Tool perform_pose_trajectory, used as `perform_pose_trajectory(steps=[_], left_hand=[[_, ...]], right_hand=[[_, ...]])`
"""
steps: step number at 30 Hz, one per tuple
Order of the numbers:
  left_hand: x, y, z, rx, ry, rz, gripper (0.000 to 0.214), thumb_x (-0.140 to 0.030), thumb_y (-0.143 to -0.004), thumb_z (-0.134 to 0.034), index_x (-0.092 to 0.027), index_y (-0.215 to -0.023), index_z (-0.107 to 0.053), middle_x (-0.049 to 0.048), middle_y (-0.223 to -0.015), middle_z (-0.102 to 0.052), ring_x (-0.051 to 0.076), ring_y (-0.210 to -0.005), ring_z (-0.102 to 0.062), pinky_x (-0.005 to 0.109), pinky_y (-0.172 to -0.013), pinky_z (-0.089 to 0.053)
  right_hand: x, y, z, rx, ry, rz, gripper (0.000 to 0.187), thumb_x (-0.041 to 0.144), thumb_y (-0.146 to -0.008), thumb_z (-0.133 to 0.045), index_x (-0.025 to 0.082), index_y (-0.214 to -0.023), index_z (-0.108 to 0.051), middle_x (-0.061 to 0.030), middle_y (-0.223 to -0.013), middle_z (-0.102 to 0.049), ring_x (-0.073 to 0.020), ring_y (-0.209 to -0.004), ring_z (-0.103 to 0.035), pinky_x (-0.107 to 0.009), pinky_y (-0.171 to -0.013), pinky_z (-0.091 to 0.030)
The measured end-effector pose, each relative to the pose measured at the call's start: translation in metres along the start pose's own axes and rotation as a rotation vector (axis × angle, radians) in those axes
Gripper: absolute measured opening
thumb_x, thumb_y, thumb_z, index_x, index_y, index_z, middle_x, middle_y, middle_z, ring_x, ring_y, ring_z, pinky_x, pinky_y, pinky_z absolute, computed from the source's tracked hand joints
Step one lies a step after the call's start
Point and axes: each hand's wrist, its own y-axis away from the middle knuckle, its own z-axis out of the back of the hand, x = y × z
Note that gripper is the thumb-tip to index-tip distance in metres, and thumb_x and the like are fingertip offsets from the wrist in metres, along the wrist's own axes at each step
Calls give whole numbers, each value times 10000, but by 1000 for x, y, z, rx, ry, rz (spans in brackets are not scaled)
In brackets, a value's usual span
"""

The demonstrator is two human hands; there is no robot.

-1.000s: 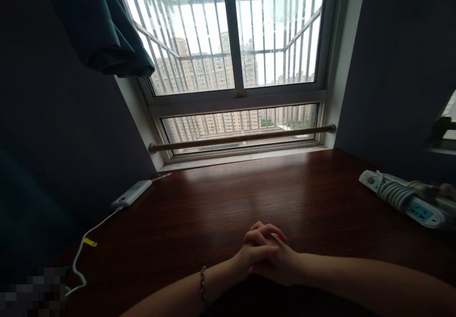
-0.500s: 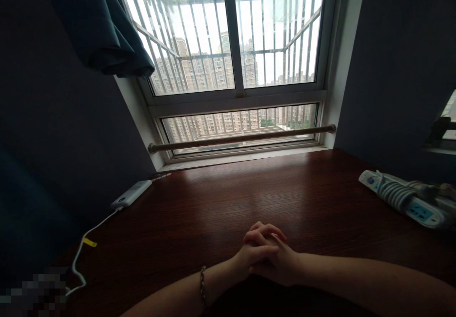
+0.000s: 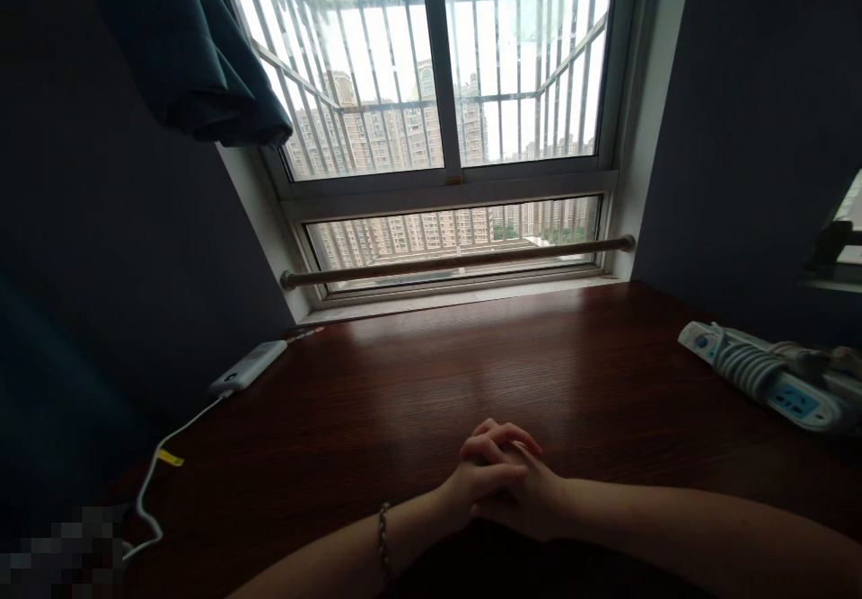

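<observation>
My left hand [image 3: 471, 487] and my right hand [image 3: 539, 502] are clasped together, their fingers interlaced. Each one is closed around the other, and no object shows between them. They rest on the dark reddish-brown wooden tabletop [image 3: 431, 365], near its front. A chain bracelet [image 3: 383, 541] circles my left wrist. The palms and some fingertips are hidden in the clasp.
A white power bank-like device [image 3: 249, 367] lies at the left edge, with a white cable [image 3: 162, 446] bearing a yellow tag. A power strip [image 3: 768, 374] wrapped in its cord lies right. Behind the table are a barred window [image 3: 450, 87] and blue curtain [image 3: 195, 60].
</observation>
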Motion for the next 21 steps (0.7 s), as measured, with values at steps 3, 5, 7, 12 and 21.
perform_pose_trajectory(steps=[3,5,7,12,21], left_hand=[[-1,0,-1,6,-9,37,302,-242,-667,-596,-212,-967,-582,50,-1028,-523,246,-1004,-481,284,-810,-429],[-3,1,-1,2,-42,53,307,-211,-674,-579,-214,-981,-576,45,-1040,-530,245,-1005,-484,282,-804,-429],[-5,1,-1,-6,-70,63,309,-191,-680,-570,-224,-987,-577,39,-1041,-538,243,-1005,-482,273,-803,-424],[-5,-1,-2,25,23,21,305,-236,-640,-615,-200,-942,-583,45,-1007,-543,249,-988,-485,279,-787,-418],[-1,-1,-1,10,-29,56,341,-257,-639,-604,-218,-977,-577,31,-1005,-541,228,-971,-482,274,-777,-414]], right_hand=[[1,0,0,-4,-6,-9,513,370,-705,-637,172,-1139,-449,-91,-1047,-438,-199,-963,-455,-352,-782,-456],[1,-1,-1,-7,-3,-12,513,379,-702,-641,172,-1133,-454,-89,-1043,-441,-197,-958,-456,-350,-782,-456],[0,-1,-1,-8,3,-1,524,391,-701,-643,170,-1136,-452,-89,-1041,-442,-197,-959,-455,-349,-789,-454],[0,0,-2,-4,8,8,537,394,-711,-636,163,-1154,-439,-98,-1058,-437,-198,-968,-450,-348,-800,-452],[0,-1,-1,-4,15,5,511,387,-712,-630,178,-1142,-449,-89,-1037,-442,-202,-956,-451,-354,-784,-458]])
